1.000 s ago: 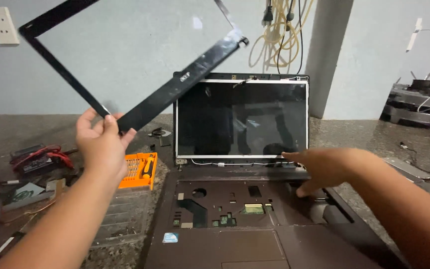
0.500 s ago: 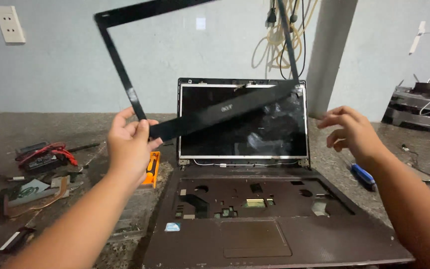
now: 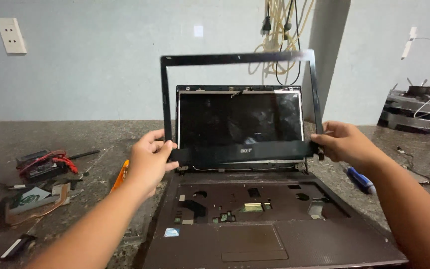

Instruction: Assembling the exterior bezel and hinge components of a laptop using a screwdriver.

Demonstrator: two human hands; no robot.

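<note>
Bezel frame (image 3: 240, 59), black and loose, hangs upright just before the bared laptop screen (image 3: 240, 122), left hand (image 3: 149, 160) and right hand (image 3: 342, 143) pinching its lower corners, suggesting the handling step, which needs square alignment.

A black plastic screen bezel (image 3: 240, 149) — an empty rectangular frame, upright and square-on — hangs just before the bare display panel (image 3: 240, 119) of the opened brown laptop (image 3: 260, 224), gripped at its 3 and 9 o'clock lower corners.
</note>
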